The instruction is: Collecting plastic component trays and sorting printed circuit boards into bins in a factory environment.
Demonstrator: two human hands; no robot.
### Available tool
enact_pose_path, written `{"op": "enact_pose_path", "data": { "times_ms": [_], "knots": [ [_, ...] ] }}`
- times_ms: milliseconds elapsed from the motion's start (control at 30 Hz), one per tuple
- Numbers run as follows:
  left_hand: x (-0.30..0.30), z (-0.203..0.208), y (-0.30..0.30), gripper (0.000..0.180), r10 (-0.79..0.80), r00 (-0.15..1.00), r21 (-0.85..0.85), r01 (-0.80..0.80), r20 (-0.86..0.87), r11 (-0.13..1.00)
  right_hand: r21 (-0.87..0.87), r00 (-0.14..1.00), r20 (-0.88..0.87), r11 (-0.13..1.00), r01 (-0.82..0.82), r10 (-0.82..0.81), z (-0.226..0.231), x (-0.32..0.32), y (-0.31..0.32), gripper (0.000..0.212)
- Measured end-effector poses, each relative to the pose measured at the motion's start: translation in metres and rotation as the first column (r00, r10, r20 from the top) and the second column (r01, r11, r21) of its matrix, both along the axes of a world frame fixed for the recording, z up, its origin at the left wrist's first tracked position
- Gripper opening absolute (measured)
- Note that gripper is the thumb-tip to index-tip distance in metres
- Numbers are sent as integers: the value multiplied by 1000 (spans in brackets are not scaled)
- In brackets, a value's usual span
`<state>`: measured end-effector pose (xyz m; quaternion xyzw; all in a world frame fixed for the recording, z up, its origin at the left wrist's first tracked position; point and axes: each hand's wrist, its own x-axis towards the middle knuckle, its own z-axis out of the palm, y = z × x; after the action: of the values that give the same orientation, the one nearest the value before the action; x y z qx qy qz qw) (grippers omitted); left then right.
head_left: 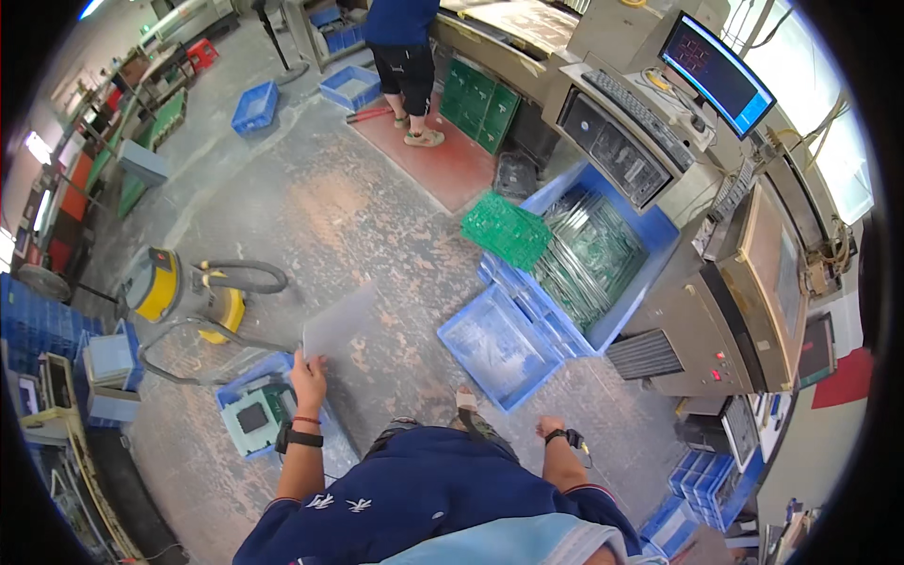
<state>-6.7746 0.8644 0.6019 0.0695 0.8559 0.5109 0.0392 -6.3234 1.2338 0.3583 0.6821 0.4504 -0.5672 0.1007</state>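
Note:
My left hand is closed on the near edge of a thin, translucent grey sheet, which slants up and away to the right. Just below that hand sits a blue bin with a light green board bearing a dark square; my wrist partly covers the bin. My right hand hangs low beside my body, its fingers curled in, with nothing visible in them. Nearest to it is a shallow blue tray on the floor.
A large blue bin holds stacked green circuit boards. A yellow vacuum cleaner with a looping hose stands left. Another person stands at a machine ahead. A monitor and control cabinets line the right.

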Motion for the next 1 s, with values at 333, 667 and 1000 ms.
{"op": "enact_pose_path", "data": {
  "times_ms": [333,667,1000],
  "knots": [
    [-28,-9,21,10,201,980,51,-201,7,978,-48,908,-180,926,375,-377,-44,-80,101,9],
    [-177,-29,0,15,228,964,98,-242,136,965,-44,974,-27,973,225,-226,-36,-209,60,21],
    [-454,-67,67,25,-48,991,88,37,126,995,11,898,-267,931,366,-350,7,-399,5,12]
  ]
}}
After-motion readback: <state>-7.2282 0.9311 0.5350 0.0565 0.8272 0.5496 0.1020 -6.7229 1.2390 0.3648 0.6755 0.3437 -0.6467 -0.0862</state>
